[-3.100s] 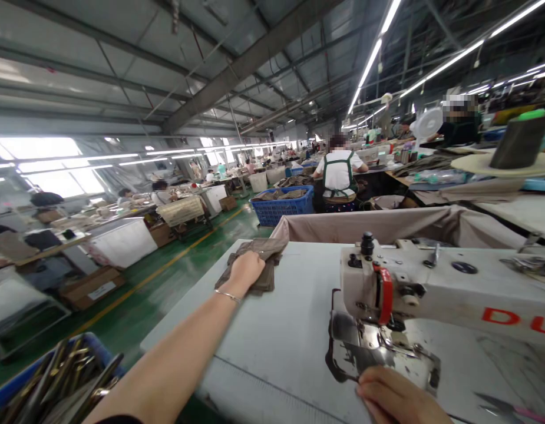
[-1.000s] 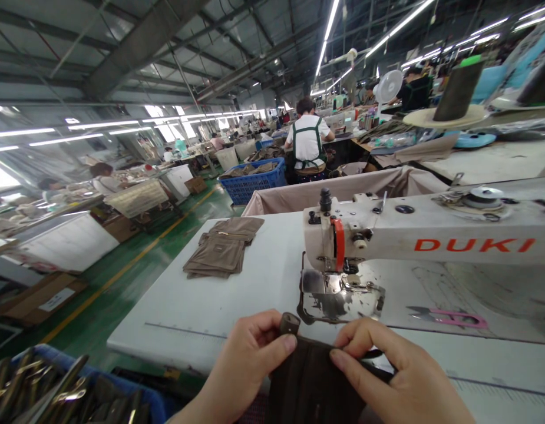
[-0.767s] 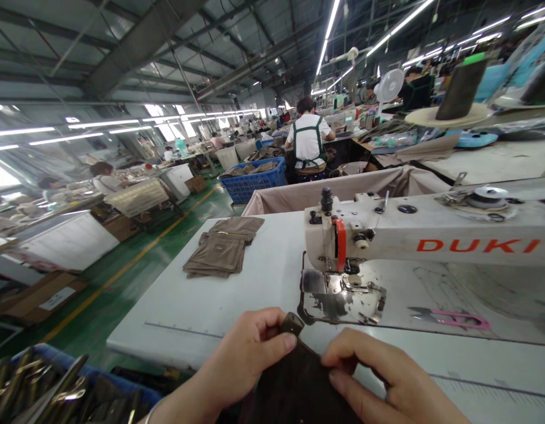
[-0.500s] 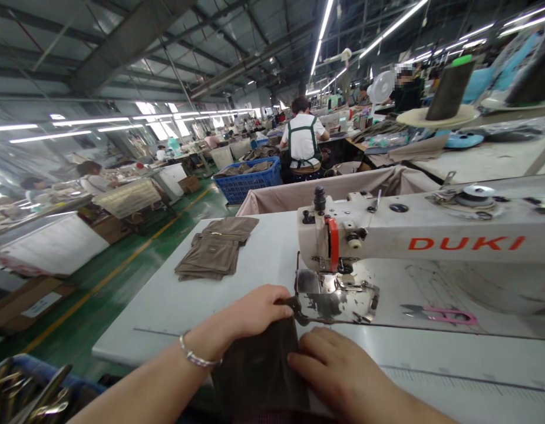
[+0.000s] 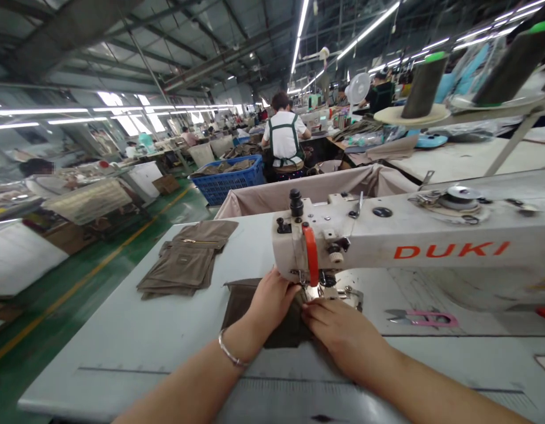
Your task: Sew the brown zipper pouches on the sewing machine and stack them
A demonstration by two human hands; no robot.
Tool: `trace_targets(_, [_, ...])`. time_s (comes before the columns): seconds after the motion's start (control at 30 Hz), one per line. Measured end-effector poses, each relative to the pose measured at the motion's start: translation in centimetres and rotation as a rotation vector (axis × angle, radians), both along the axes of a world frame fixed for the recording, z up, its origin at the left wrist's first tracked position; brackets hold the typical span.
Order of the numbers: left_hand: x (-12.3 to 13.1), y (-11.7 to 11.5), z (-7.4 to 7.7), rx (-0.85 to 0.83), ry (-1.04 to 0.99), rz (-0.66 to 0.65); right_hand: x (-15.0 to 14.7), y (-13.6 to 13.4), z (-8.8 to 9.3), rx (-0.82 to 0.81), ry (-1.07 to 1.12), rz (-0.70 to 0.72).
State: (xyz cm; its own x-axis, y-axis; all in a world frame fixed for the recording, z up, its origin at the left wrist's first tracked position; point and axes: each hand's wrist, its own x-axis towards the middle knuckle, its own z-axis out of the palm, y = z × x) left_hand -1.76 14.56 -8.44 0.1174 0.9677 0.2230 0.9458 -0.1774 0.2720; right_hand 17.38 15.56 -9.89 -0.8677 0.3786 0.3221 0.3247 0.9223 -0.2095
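Note:
A dark brown fabric piece (image 5: 283, 337) lies flat on the sewing table under both hands, its right edge at the sewing machine's (image 5: 360, 235) presser foot area. My left hand (image 5: 268, 303) rests over the fabric, fingers closed on it just left of the needle area; a silver bangle is on that wrist. My right hand (image 5: 336, 330) grips the fabric's right side with curled fingers, just in front of the needle area. The needle and the fabric edge are largely hidden by the fingers and machine head.
A stack of brown zippered fabric pieces (image 5: 181, 262) lies on the table's left. Pink-handled thread snips (image 5: 422, 318) lie under the machine arm. Behind stand a cloth-lined bin (image 5: 250, 197), a blue basket (image 5: 230, 187) and a seated co-worker (image 5: 284, 138). Thread cones (image 5: 425, 88) stand at right.
Both hands have moved forward, carrying the fabric piece from the table's front edge up to the machine's needle area. The camera view has turned slightly right.

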Motion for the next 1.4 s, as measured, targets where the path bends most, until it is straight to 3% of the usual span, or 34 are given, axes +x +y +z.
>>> trace_targets(0.2, [-0.1,-3.4,-0.3,0.012,-0.012,-0.204,0.6,-1.2,-1.2,0.000,0.050,-0.033])
trace_targets(0.53, [-1.7,-2.4,-0.4,0.028,-0.054,-0.389,0.0,-1.3,-0.9,-0.020,0.066,-0.065])
trace_targets(0.93, [-1.7,-1.5,-0.3,0.033,-0.035,-0.387,-0.2,-0.9,-0.4,-0.064,0.053,-0.111])
trace_targets(1.4, [-0.5,-2.7,0.4,0.045,-0.061,-0.344,0.3,-1.2,-0.4,-0.044,0.072,-0.012])
